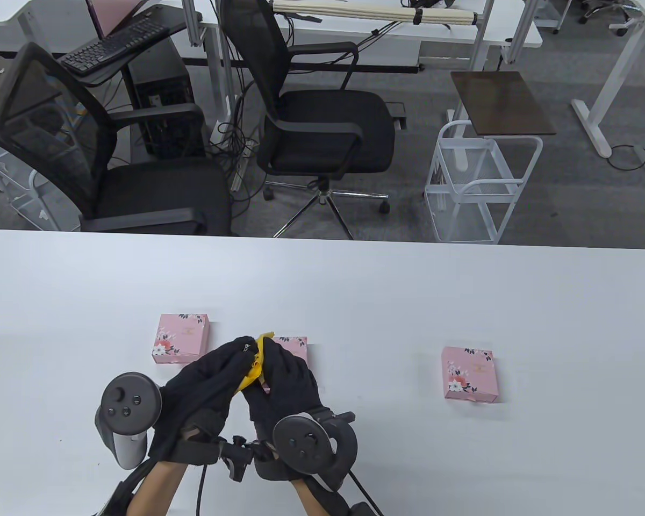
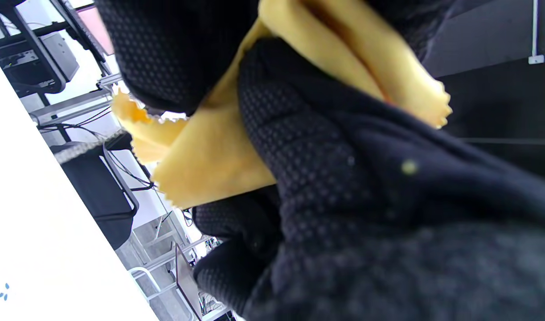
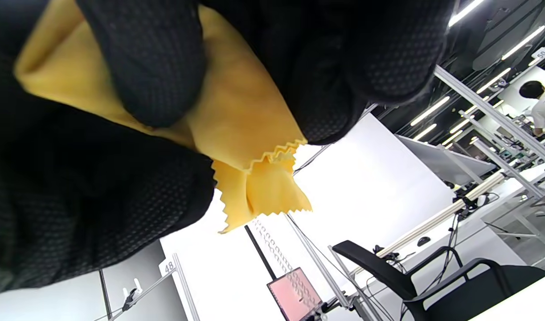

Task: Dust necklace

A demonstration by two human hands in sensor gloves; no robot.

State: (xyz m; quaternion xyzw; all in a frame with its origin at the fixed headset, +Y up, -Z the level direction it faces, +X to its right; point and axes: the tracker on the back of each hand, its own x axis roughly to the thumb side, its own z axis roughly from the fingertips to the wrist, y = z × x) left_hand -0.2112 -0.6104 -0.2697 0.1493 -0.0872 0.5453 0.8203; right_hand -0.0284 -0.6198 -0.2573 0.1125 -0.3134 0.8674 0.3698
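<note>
Left pink floral box (image 1: pixel 181 338) on white table (image 1: pixel 355 301), untouched. My left hand (image 1: pixel 207 387) and right hand (image 1: pixel 282 384) meet above the table, fingers of both curled onto the yellow cloth (image 1: pixel 251 371), pinching it. Necklace hidden, can't tell where. Middle box (image 1: pixel 295 346) behind right hand; third box (image 1: pixel 470 374) well right.

No necklace shows in any view — the cloth (image 1: pixel 251 371) and both hands cover whatever they hold. The middle box (image 1: pixel 295 346), at centre frame, is mostly hidden behind the right hand (image 1: pixel 282 384).
</note>
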